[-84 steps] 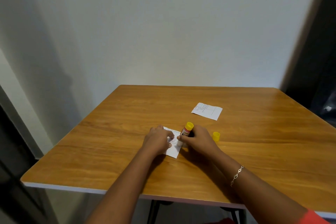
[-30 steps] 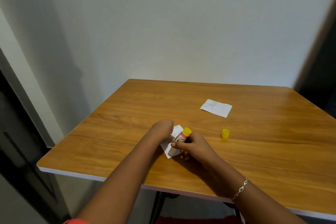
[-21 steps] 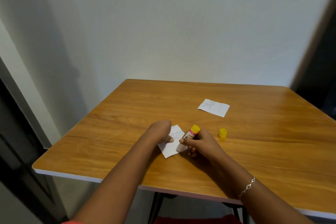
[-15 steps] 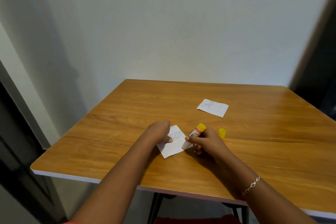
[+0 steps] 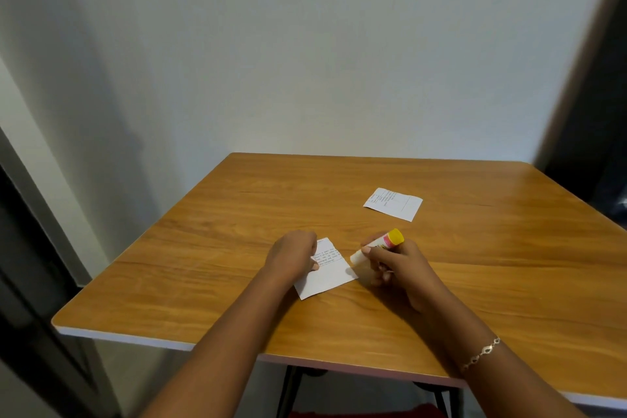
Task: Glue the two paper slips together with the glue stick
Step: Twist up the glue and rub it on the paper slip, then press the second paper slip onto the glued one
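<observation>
A white paper slip (image 5: 328, 275) with printed lines lies on the wooden table (image 5: 237, 248) near its front. My left hand (image 5: 291, 256) presses down on the slip's left part. My right hand (image 5: 393, 265) grips the uncapped glue stick (image 5: 378, 245), yellow at its rear end. The stick is tilted, and its white tip sits at the slip's right edge. A second printed slip (image 5: 393, 204) lies flat farther back on the right. The yellow cap is hidden behind my right hand.
A white wall stands right behind the table's far edge. The table's front edge (image 5: 339, 365) runs under my forearms, with dark legs below. A dark opening lies to the right, beyond the table's corner.
My right hand has drawn the glue stick from the slip's middle to its right edge. The cap has passed out of sight behind that hand. My left hand stays on the slip.
</observation>
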